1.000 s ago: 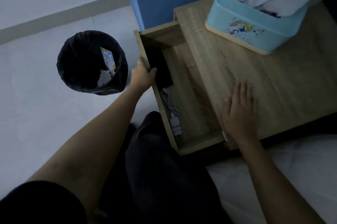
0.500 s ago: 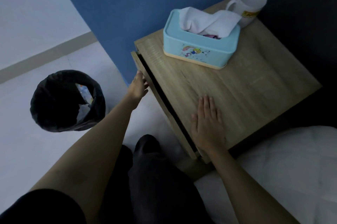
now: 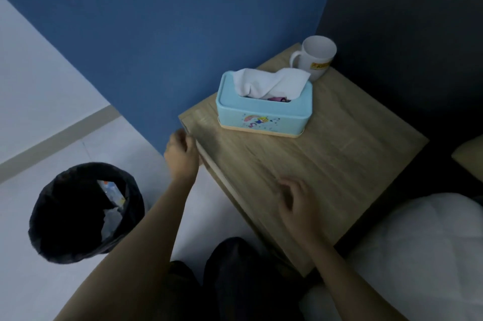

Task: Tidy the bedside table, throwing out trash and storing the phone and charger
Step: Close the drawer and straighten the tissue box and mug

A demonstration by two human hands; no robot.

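Note:
The wooden bedside table (image 3: 339,153) stands against the blue wall with its drawer front (image 3: 222,179) flush and shut. Phone and charger are hidden inside. My left hand (image 3: 181,156) is beside the drawer's far left edge, fingers curled, holding nothing. My right hand (image 3: 298,205) hovers over the near part of the tabletop with fingers loosely bent and empty. A black-lined trash bin (image 3: 86,212) on the floor to the left holds crumpled paper and a wrapper.
A light blue tissue box (image 3: 264,114) with a white tissue sticking out sits on the tabletop, a white mug (image 3: 315,58) behind it in the corner. White bedding (image 3: 423,255) lies at the right. My dark-trousered legs (image 3: 235,281) are at the bottom.
The drawer with phone and charger was open, and my left hand pushed it fully shut. My right hand has lifted off the tabletop. The view has tilted up.

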